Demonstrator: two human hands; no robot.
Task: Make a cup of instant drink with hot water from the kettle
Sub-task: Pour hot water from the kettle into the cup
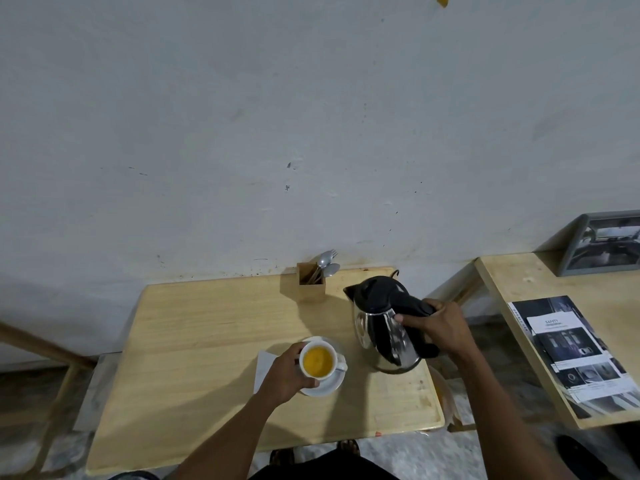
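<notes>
Wooden table point(194, 341); filled cup point(318, 361); kettle point(384, 327)

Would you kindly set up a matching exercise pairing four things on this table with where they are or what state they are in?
Things:
1. kettle
2. cup
3. spoons
4. saucer

States:
A. standing in a wooden holder by the wall
B. under the cup
C. held by its handle in the right hand
D. full of yellow drink, steadied by the left hand

Pairs: 1-C, 2-D, 3-A, 4-B
</notes>
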